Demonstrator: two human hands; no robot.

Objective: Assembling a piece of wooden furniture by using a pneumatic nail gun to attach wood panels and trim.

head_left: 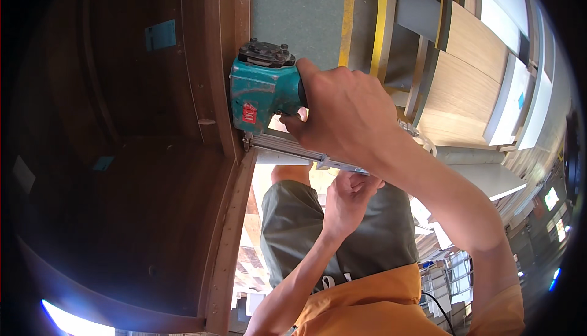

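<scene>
My right hand [351, 110] is wrapped round the grip of a teal air nail gun [262, 94] with a black cap and a red label. The gun's nose is at the inner corner of a dark brown wooden cabinet frame [231, 238], and its body is close against the upright board. From the nose, the metal magazine [287, 146] runs back toward me. Below my right wrist, my left hand [350, 200] is closed at the magazine's rear end, its fingertips partly hidden by the right forearm.
The cabinet's deep brown interior [122, 214] fills the left side, with small blue stickers [160, 35] on its boards. At the far right, wood-toned and white panels [474, 67] lie on a rack with yellow rails [383, 18]. A hose [422, 137] shows behind my right wrist.
</scene>
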